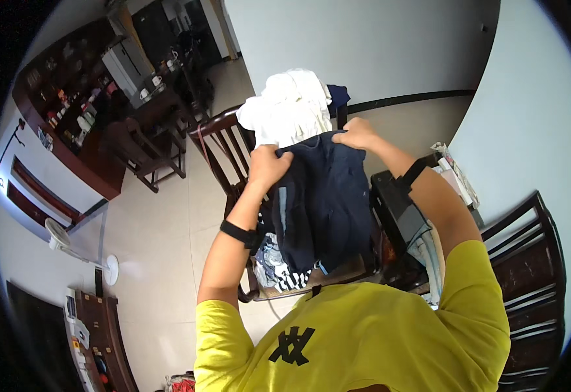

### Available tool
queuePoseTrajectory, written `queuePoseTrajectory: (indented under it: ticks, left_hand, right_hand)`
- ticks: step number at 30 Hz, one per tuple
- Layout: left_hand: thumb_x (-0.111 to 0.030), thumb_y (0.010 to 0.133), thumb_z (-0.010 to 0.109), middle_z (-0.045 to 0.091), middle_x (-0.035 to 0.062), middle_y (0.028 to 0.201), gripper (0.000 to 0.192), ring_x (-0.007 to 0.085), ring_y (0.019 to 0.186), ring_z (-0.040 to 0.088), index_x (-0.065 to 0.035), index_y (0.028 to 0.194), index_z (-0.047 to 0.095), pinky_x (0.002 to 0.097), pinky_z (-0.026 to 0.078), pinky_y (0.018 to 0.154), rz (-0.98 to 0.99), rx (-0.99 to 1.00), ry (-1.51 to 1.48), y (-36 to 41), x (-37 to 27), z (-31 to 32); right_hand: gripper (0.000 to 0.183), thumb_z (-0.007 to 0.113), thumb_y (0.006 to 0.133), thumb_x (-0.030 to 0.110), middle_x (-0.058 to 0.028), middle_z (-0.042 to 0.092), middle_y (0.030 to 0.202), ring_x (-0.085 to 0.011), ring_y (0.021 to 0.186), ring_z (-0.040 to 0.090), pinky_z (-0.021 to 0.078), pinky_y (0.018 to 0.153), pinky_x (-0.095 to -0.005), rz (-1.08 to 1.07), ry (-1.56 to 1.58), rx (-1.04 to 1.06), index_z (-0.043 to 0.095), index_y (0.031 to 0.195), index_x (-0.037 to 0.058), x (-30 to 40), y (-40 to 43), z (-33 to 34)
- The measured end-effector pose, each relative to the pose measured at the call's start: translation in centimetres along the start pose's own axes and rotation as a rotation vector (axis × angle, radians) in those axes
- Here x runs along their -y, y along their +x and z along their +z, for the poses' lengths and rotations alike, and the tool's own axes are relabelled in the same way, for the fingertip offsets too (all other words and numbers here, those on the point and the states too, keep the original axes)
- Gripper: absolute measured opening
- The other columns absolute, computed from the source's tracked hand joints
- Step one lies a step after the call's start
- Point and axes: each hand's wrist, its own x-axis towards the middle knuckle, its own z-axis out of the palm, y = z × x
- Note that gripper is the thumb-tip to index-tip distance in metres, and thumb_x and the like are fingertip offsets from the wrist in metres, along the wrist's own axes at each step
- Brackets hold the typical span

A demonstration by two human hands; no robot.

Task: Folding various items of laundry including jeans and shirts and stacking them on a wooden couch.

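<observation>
Both my hands hold up a dark navy garment, apparently a pair of shorts [337, 196], by its top edge. My left hand [268, 167] grips one top corner, and my right hand [356, 134] pinches the other. The cloth hangs down between them, with a grey-blue stripe along its left side. Behind it, a pile of white clothing [292, 105] rests over the back of a dark wooden chair [219, 122]. Patterned and striped clothes [283, 272] lie low on the seat, partly hidden by the hanging garment.
A navy cloth [338, 95] hangs behind the white pile. To the right stand a dark side table [388, 188] with a towel [425, 245] near it and another wooden chair [527, 294]. A white standing fan [111, 269] is at the left, on the tiled floor [163, 255].
</observation>
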Motion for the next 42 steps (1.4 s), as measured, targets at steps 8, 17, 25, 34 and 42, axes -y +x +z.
queuePoseTrajectory:
  ticks: [8,17,25,34,42]
  left_hand:
    - [-0.022,0.071,0.067,0.056,0.0133,0.052,0.028,0.0153,0.049,0.055,0.0051,0.065,0.061,0.0319,0.045,0.052,-0.037,0.243,-0.379,-2.7,-2.7,-0.5]
    - [-0.022,0.083,0.066,0.055,0.0040,0.051,0.033,0.0067,0.052,0.057,0.0001,0.060,0.058,0.0244,0.042,0.048,-0.093,0.356,-0.643,-4.5,-4.7,0.3]
    - [-0.014,0.091,0.060,0.064,0.0037,0.093,0.017,0.0091,0.084,0.059,0.0002,0.100,0.063,0.0238,0.049,0.077,0.084,0.262,-0.957,-3.2,-6.3,-1.7]
    - [-0.018,0.090,0.063,0.056,-0.0015,0.078,0.019,0.0049,0.069,0.051,-0.0036,0.097,0.053,0.0210,0.043,0.065,0.010,-0.230,-0.864,-6.2,2.6,2.7]
    - [-0.043,0.079,0.072,0.049,0.0192,0.117,0.080,0.0239,0.111,0.048,0.0036,0.131,0.034,0.0360,0.037,0.097,-0.265,-0.305,-0.927,-5.0,-3.2,4.9]
  right_hand:
    - [0.030,0.079,0.067,0.022,-0.0078,0.064,0.075,-0.0151,0.070,0.062,0.0486,0.061,-0.0283,-0.004,0.667,0.187,0.064,0.081,0.0000,2.7,-5.6,-0.3]
    - [0.056,0.078,0.070,0.013,-0.0080,0.062,0.099,-0.0149,0.091,0.060,0.0471,0.083,-0.0271,-0.220,1.078,0.289,0.051,0.117,-0.0027,2.7,-10.8,2.8]
    - [0.045,0.073,0.074,0.008,-0.0072,0.063,0.102,-0.0133,0.094,0.060,0.0491,0.082,-0.0285,-0.476,0.784,0.026,0.054,0.115,0.0017,3.1,-7.6,0.2]
    - [0.033,0.059,0.091,0.020,-0.0087,0.062,0.108,-0.0158,0.096,0.060,0.0481,0.087,-0.0287,-0.771,1.016,-0.374,0.053,0.116,-0.0015,10.6,-6.4,-21.1]
    - [0.031,0.052,0.096,0.026,-0.0104,0.066,0.102,-0.0166,0.089,0.065,0.0539,0.080,-0.0290,-1.183,0.955,-0.379,0.060,0.107,-0.0015,18.7,-8.2,-33.1]
